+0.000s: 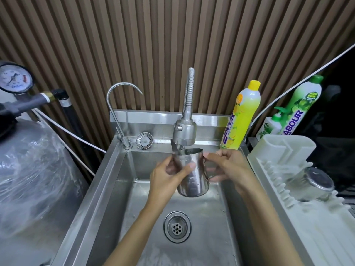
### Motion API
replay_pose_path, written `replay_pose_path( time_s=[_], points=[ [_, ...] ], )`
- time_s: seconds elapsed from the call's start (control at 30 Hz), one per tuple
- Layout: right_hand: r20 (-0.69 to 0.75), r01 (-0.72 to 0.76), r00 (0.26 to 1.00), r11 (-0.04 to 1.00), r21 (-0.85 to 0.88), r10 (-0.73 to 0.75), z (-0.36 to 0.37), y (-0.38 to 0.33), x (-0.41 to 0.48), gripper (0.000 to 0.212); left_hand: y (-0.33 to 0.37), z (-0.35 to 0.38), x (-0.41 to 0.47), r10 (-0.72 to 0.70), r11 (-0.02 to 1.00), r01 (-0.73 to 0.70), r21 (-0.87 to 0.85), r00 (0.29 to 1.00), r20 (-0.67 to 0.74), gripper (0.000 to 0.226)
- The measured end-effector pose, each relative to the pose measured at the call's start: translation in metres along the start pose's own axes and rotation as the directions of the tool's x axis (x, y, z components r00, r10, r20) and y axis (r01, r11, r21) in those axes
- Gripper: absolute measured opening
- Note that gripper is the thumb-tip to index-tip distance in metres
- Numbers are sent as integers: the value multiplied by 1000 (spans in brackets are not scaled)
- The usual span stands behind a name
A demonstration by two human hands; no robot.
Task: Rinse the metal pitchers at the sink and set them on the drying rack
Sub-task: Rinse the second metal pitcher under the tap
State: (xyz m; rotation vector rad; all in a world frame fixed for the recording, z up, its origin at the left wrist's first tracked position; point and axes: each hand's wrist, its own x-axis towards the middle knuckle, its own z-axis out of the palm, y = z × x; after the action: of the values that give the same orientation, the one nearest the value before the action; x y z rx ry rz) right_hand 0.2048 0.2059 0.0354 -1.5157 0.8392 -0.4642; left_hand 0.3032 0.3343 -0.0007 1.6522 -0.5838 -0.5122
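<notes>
Drain [177, 227] sits below your wrists, in the floor of the steel sink [107, 189].

Left hand [165, 179]: thumb lies across the front of the metal pitcher [192, 179], fingers wrapped behind it. Firm hold on the body.

Right hand [228, 169]: fingers curled in at the pitcher's right side, where the handle is. The handle is mostly hidden, so I can't tell the exact grip, but the hand is on the pitcher.

The pitcher is between your two sets of fingers, held over the basin and off the floor. It is tilted, with the base toward you and the mouth up under the spray head [184, 133]. Can't tell if water is running.

Just beyond your left fingers is a loose strainer basket [144, 140] on the back ledge, with a thin gooseneck tap [119, 104] beside it.

Beyond your right fingers is a yellow bottle [242, 116] with a label reading "LABOUR". Further right is a green bottle [301, 106] with the same "LABOUR" wording, and a small pump bottle [270, 125] whose print is too small to read.

Right of your right hand is the white drying rack [284, 158], with one round metal item [318, 181] on it.

Far left is a pressure gauge [14, 77], dial text unreadable, above a plastic-wrapped tank [28, 179].
</notes>
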Motion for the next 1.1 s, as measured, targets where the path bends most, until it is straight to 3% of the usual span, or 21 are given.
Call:
replay_pose_path(
  time_s=[0.1,0.17,0.33,0.5,0.6,0.67,0.83,0.97,1.03,1.1],
  points=[
    [-94,134,982,951,-279,-166,-5,-16,-4,32,-5,2,7,-29,988,47,-146,992,125,47],
    [-96,209,960,903,-375,-262,-5,-20,-5,31,-4,4,12,1,974,35,-224,988,157,48],
    [29,294,955,956,-9,-294,0,-13,4,26,1,7,22,126,961,-124,-247,992,-5,76],
    [143,179,968,969,171,-205,17,13,16,17,12,-7,19,360,931,-352,93,928,-94,75],
    [215,54,966,923,382,-145,27,25,15,16,19,-16,14,425,884,-390,257,900,-97,74],
    [244,17,962,919,393,-122,31,28,10,17,20,-19,10,440,855,-377,357,891,-113,73],
    [98,44,993,978,203,-65,27,18,4,21,20,-20,10,305,876,-217,431,941,-145,64],
    [-94,118,988,989,-86,-126,13,4,1,25,15,-17,8,129,922,-113,371,991,-19,40],
    [-142,158,969,951,-266,-201,7,-8,-5,25,13,-15,4,68,965,-73,252,997,27,24],
    [-165,194,946,894,-403,-279,5,-18,-13,25,10,-11,5,6,1000,-9,29,994,105,25]
  ],
)
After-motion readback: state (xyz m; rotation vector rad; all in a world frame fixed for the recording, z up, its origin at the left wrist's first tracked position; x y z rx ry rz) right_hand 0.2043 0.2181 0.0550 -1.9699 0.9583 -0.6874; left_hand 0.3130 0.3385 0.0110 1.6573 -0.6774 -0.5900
